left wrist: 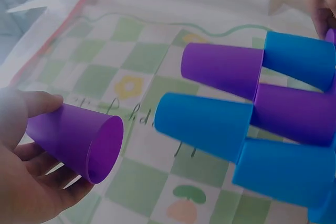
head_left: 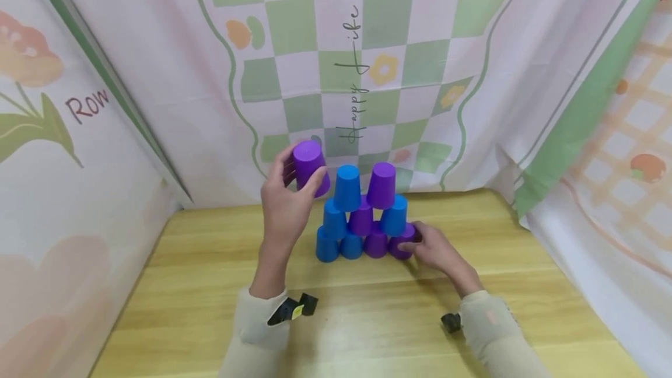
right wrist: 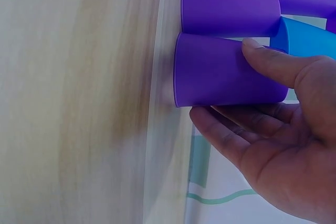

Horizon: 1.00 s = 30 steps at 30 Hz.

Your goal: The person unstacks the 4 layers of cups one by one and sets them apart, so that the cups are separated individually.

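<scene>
My left hand (head_left: 283,212) holds an upside-down purple cup (head_left: 308,159) in the air, left of a cup pyramid's top row. In the left wrist view its thumb and fingers wrap this cup (left wrist: 68,132), whose open rim faces the stack. The top row has a blue cup (head_left: 347,188) and a purple cup (head_left: 382,185) with a gap between them. Below are a middle row of three and a bottom row of several blue and purple cups. Low at the right, my right hand (head_left: 437,248) grips the bottom row's end purple cup (right wrist: 220,74), thumb on one side, fingers on the other.
The pyramid stands on a light wooden table (head_left: 210,284), near its back edge. Behind hangs a checked green and white curtain (head_left: 294,28). More printed cloth (head_left: 47,191) encloses the left and right sides. Bare wood lies in front of the stack.
</scene>
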Each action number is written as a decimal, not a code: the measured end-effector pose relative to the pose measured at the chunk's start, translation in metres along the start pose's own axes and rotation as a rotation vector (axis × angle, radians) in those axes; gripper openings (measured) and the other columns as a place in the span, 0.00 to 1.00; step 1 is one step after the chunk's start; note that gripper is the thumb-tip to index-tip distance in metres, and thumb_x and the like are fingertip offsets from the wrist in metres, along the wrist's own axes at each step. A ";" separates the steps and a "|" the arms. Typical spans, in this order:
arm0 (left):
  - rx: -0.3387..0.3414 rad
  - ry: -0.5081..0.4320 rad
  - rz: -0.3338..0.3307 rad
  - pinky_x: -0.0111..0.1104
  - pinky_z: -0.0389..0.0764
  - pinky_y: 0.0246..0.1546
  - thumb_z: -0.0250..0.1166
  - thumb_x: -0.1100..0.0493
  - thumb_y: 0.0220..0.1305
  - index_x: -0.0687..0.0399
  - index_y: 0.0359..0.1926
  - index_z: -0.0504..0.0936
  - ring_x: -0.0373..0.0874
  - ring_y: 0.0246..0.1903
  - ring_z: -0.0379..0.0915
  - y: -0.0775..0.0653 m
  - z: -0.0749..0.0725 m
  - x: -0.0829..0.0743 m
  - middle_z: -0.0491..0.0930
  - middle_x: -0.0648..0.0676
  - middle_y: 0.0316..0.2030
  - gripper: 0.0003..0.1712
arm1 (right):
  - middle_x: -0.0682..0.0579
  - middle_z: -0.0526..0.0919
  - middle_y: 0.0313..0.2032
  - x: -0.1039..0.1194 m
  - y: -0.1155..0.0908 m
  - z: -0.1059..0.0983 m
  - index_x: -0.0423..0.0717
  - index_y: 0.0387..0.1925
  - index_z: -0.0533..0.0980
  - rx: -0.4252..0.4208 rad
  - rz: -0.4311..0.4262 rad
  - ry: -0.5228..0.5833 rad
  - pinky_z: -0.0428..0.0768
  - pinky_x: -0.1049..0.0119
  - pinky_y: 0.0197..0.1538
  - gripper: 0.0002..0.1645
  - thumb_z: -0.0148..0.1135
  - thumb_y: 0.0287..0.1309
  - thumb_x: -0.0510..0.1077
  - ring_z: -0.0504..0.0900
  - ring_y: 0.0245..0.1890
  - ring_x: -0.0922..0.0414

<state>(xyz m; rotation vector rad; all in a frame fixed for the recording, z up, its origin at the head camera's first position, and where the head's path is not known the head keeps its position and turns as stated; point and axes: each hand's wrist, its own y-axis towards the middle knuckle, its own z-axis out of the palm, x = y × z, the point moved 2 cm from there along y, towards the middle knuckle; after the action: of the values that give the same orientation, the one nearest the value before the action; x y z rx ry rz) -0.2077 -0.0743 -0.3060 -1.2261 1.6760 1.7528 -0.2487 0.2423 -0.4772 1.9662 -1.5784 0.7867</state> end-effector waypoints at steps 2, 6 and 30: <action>-0.014 -0.009 -0.016 0.47 0.83 0.63 0.74 0.54 0.68 0.53 0.70 0.75 0.49 0.59 0.80 -0.004 -0.007 0.002 0.80 0.53 0.62 0.33 | 0.38 0.87 0.50 -0.001 0.000 0.000 0.32 0.61 0.76 0.001 0.011 0.000 0.86 0.47 0.53 0.29 0.71 0.66 0.46 0.85 0.49 0.44; -0.058 -0.036 -0.050 0.48 0.83 0.63 0.75 0.54 0.67 0.53 0.69 0.76 0.50 0.58 0.80 -0.011 -0.022 0.007 0.81 0.53 0.61 0.33 | 0.39 0.87 0.49 -0.002 -0.001 0.001 0.33 0.60 0.76 0.006 0.025 0.001 0.86 0.48 0.51 0.28 0.70 0.67 0.46 0.85 0.48 0.46; -0.210 0.024 -0.385 0.48 0.75 0.71 0.75 0.65 0.63 0.61 0.68 0.75 0.59 0.62 0.77 -0.054 -0.080 0.082 0.79 0.64 0.62 0.34 | 0.36 0.86 0.53 -0.002 0.000 0.000 0.33 0.63 0.75 0.015 0.030 -0.004 0.85 0.45 0.55 0.30 0.70 0.67 0.47 0.85 0.52 0.42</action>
<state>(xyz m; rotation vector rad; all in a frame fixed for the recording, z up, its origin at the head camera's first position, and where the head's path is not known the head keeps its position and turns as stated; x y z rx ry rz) -0.1829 -0.1622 -0.3939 -1.5478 1.1866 1.7027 -0.2493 0.2438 -0.4785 1.9605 -1.6121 0.8088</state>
